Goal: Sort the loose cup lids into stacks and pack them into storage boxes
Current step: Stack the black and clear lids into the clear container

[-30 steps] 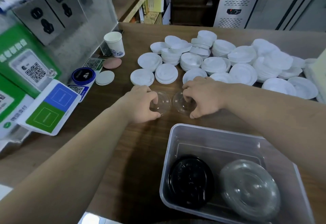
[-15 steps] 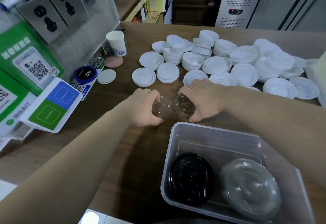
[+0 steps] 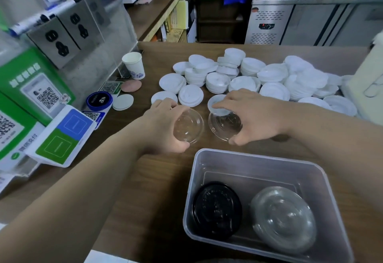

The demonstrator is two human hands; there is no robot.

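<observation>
My left hand [image 3: 163, 124] grips a clear plastic lid [image 3: 189, 126] tilted up off the wooden counter. My right hand [image 3: 255, 117] grips a second clear lid [image 3: 224, 126] beside it, the two lids a small gap apart. Just in front of both hands stands a clear storage box [image 3: 257, 157]. Inside it lie a stack of black lids [image 3: 217, 209] on the left and a stack of clear lids [image 3: 284, 219] on the right. Behind my hands, many white lids [image 3: 271, 76] lie in low stacks and loose across the counter.
A paper cup [image 3: 133, 66] stands at the back left by a clear acrylic screen [image 3: 99, 14]. QR code signs [image 3: 39, 97] and a blue-green stand [image 3: 62, 136] crowd the left edge. A cream-coloured container [image 3: 366, 88] sits at the right edge.
Both hands have lifted their clear lids off the counter and tipped them upward; the lids are held slightly higher and more spread than a second ago.
</observation>
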